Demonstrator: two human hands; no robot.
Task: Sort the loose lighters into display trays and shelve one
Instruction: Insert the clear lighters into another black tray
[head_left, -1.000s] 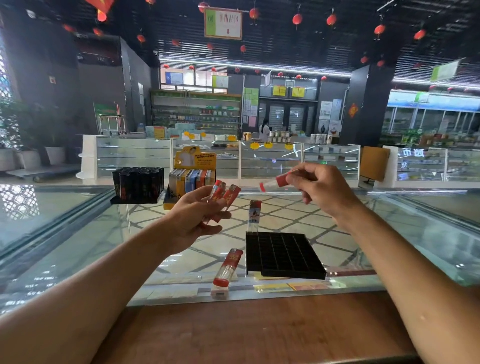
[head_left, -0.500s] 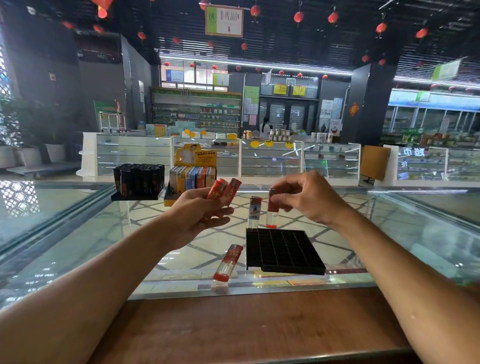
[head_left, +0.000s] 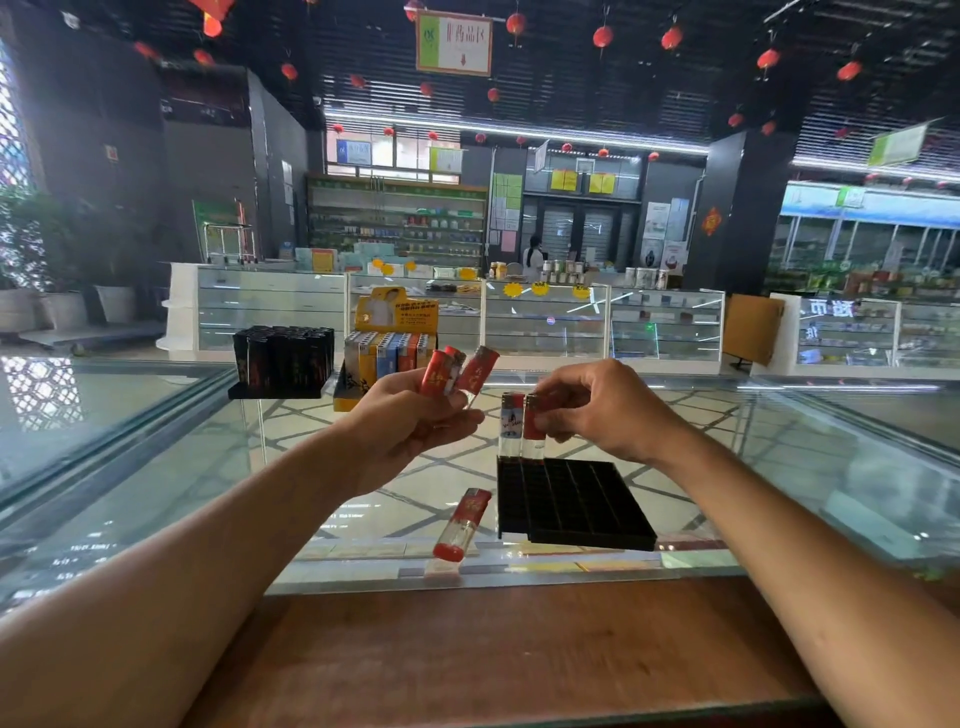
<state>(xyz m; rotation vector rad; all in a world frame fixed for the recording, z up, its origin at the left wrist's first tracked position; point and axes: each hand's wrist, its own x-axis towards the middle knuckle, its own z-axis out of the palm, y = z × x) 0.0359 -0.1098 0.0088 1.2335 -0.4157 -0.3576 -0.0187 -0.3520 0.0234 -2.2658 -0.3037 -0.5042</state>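
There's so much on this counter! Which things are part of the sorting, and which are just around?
Part of the job:
black gridded plastic tray; red-capped clear lighter pinched by the right hand; red lighters gripped in the left hand; red-and-clear lighter lying on the glass counter; white-labelled lighter standing in the tray.

Just about:
red hanging lanterns; white-potted plants; green-and-white ceiling sign.

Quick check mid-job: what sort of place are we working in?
Likely a retail shop, perhaps a pharmacy: glass display counters across the aisle, stocked shelves on the back wall, and full lighter trays on the glass countertop.
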